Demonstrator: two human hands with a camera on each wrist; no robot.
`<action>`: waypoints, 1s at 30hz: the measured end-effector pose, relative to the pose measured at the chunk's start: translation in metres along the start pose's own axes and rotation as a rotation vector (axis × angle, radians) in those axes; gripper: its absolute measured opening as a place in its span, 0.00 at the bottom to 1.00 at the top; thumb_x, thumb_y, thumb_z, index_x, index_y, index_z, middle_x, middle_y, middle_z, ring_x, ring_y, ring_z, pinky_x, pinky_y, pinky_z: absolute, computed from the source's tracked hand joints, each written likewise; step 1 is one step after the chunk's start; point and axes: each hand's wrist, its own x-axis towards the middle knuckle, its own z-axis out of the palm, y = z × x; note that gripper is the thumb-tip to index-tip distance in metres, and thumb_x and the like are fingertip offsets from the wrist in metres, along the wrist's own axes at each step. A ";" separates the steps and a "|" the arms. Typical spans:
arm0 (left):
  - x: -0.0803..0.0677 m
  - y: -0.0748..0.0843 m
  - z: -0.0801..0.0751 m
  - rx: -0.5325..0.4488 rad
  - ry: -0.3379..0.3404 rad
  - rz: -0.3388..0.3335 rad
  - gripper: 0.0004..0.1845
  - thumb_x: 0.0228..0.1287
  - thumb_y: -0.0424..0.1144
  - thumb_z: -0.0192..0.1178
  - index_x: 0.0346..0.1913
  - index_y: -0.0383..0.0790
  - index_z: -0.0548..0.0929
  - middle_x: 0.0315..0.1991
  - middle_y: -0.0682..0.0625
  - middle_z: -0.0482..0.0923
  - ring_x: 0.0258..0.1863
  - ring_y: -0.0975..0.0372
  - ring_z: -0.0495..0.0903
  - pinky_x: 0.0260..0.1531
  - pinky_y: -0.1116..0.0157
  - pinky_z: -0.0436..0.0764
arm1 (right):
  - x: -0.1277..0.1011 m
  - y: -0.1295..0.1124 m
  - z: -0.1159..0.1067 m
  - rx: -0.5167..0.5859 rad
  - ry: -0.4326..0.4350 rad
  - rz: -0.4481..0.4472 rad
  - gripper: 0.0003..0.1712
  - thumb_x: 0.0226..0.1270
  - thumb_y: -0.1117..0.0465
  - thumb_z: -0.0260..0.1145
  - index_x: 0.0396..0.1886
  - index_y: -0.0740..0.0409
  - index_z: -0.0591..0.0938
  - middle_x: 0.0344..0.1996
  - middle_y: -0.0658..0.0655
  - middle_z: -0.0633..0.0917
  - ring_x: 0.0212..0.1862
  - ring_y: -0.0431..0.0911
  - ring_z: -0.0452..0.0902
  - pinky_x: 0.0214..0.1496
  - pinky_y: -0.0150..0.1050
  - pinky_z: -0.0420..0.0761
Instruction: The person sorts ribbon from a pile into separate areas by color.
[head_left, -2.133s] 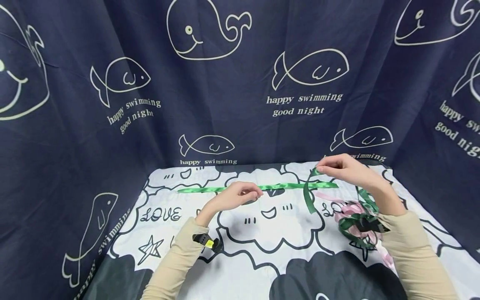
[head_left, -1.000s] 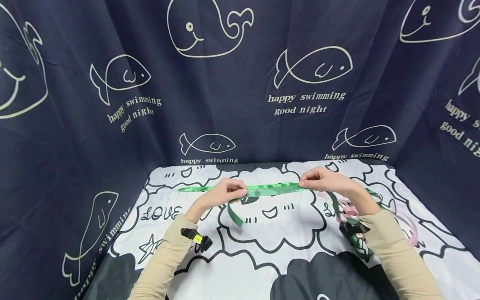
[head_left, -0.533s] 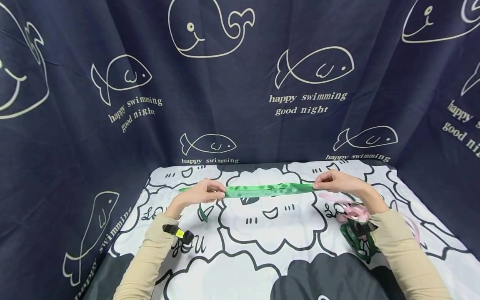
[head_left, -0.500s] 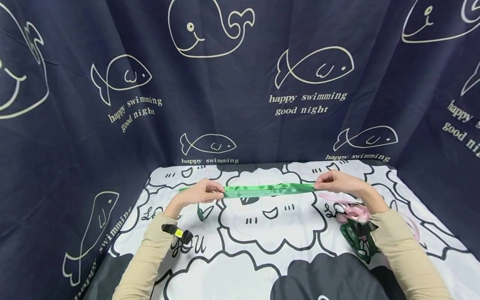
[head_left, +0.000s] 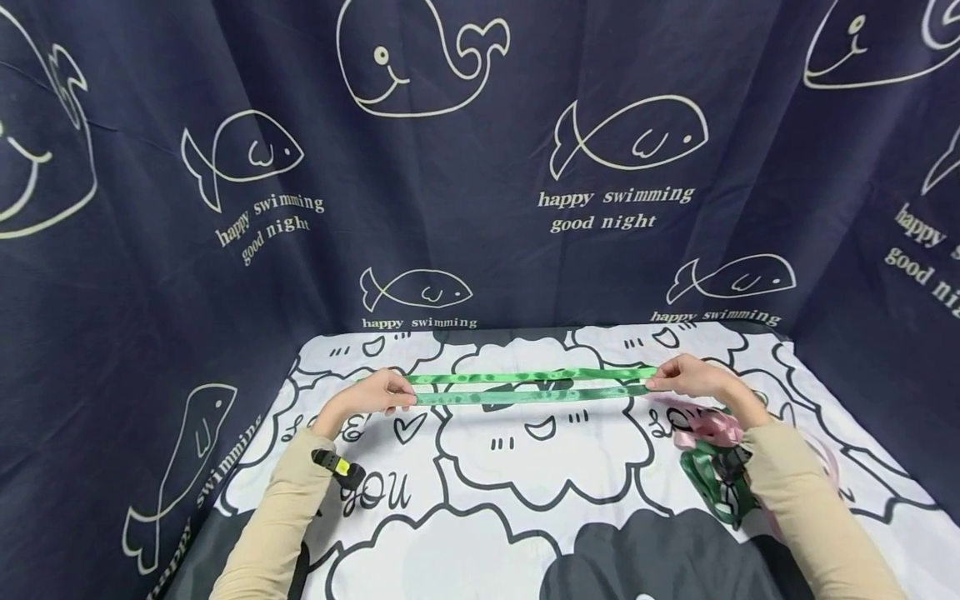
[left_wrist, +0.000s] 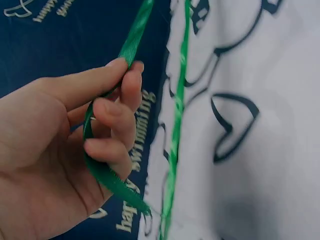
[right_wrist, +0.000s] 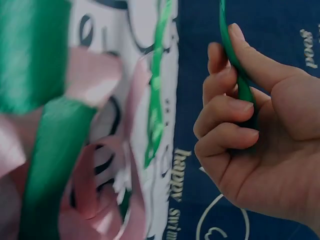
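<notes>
Backdrop (head_left: 465,208): navy curtain with whales and fish, standing all round from nine o'clock through twelve to three.
Table cover (head_left: 540,500): white cloth with cloud drawings, lying flat beneath my hands.
Ribbon pile (head_left: 712,467): green and pink loops heaped at four o'clock, just beside my right wrist, I'd say kept within easy reach.
Green ribbon (head_left: 525,397): the near strand is held taut between my hands, nine to three o'clock; a second green strand (head_left: 525,377) runs parallel just beyond, toward twelve.
Left hand (head_left: 375,396): fingers (left_wrist: 112,107) curled, thumb and forefinger pinching the ribbon's end, the tail looping through my palm.
Right hand (head_left: 686,382): fingers (right_wrist: 225,107) clenched round the other end, thumb pressing it down, which looks meant to keep the strand straight.
</notes>
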 end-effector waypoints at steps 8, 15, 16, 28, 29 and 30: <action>-0.003 -0.032 -0.001 0.055 0.094 -0.044 0.13 0.67 0.33 0.58 0.31 0.23 0.81 0.20 0.39 0.76 0.17 0.66 0.69 0.20 0.72 0.67 | 0.005 0.015 0.004 0.012 0.097 0.032 0.17 0.67 0.59 0.64 0.36 0.74 0.81 0.17 0.42 0.71 0.19 0.33 0.61 0.23 0.30 0.64; -0.005 -0.043 -0.001 0.114 0.254 -0.141 0.08 0.64 0.30 0.58 0.35 0.26 0.85 0.16 0.49 0.73 0.17 0.66 0.68 0.20 0.70 0.68 | 0.010 0.024 0.005 0.092 0.140 0.085 0.16 0.67 0.69 0.60 0.48 0.80 0.77 0.25 0.47 0.81 0.24 0.34 0.72 0.28 0.30 0.75; -0.005 -0.044 -0.001 0.120 0.283 -0.162 0.08 0.64 0.30 0.58 0.36 0.27 0.86 0.16 0.50 0.73 0.17 0.67 0.68 0.20 0.70 0.68 | 0.011 0.024 0.005 0.104 0.146 0.097 0.16 0.67 0.71 0.59 0.48 0.81 0.77 0.26 0.49 0.82 0.24 0.34 0.73 0.28 0.30 0.76; 0.003 -0.048 0.002 0.118 0.597 -0.483 0.06 0.55 0.32 0.66 0.33 0.30 0.86 0.20 0.45 0.83 0.17 0.63 0.77 0.19 0.71 0.72 | 0.021 0.034 0.007 0.183 0.350 0.245 0.17 0.63 0.67 0.64 0.44 0.80 0.77 0.18 0.45 0.82 0.23 0.34 0.77 0.27 0.31 0.80; 0.003 -0.048 0.002 0.114 0.608 -0.496 0.06 0.56 0.31 0.65 0.33 0.30 0.86 0.21 0.44 0.84 0.18 0.63 0.78 0.19 0.71 0.73 | 0.022 0.036 0.007 0.195 0.359 0.251 0.17 0.63 0.67 0.64 0.44 0.80 0.77 0.17 0.44 0.81 0.22 0.34 0.77 0.27 0.31 0.80; 0.004 -0.049 0.002 0.110 0.615 -0.508 0.06 0.57 0.31 0.64 0.34 0.29 0.86 0.22 0.43 0.84 0.19 0.63 0.79 0.19 0.71 0.74 | 0.023 0.037 0.008 0.205 0.363 0.253 0.17 0.63 0.68 0.64 0.44 0.80 0.77 0.17 0.44 0.81 0.22 0.34 0.77 0.27 0.30 0.80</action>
